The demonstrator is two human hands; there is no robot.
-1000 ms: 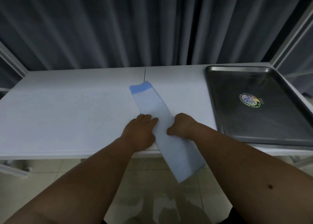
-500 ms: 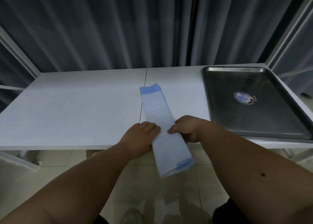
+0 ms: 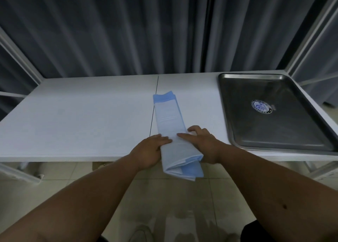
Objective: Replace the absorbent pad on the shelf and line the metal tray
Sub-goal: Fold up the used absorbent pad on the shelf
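My left hand (image 3: 149, 151) has its fingers (image 3: 164, 139) laid across the left edge of the folded absorbent pad (image 3: 171, 124), and the palm wraps the pad's side where it passes over the front edge of the shelf (image 3: 82, 117); I read that as a grip on the pad, though the thumb is hidden underneath. My right hand (image 3: 204, 144) sits on the other side, its index finger stretched flat on the pad's top face towards the left fingertips and the remaining fingers spread and slightly bent, tips touching the shelf surface just beside the pad's right edge. That hand presses rather than clasps.

The pad is a long, narrow folded strip, white on top with blue backing showing at both ends. It lies lengthwise from near the middle of the shelf, just right of the dark seam between the two shelf panels, down to the front edge, where its near end hangs over the edge above the tiled floor (image 3: 164, 214). Its layers gape a little at that hanging end.

The metal tray (image 3: 237, 128) rests at the shelf's right end, reaching from the back edge almost to the front edge, well apart from the pad. A round sticker (image 3: 261, 106) sits on its bare bottom. Dark pleated curtains (image 3: 128, 31) hang behind the back edge.
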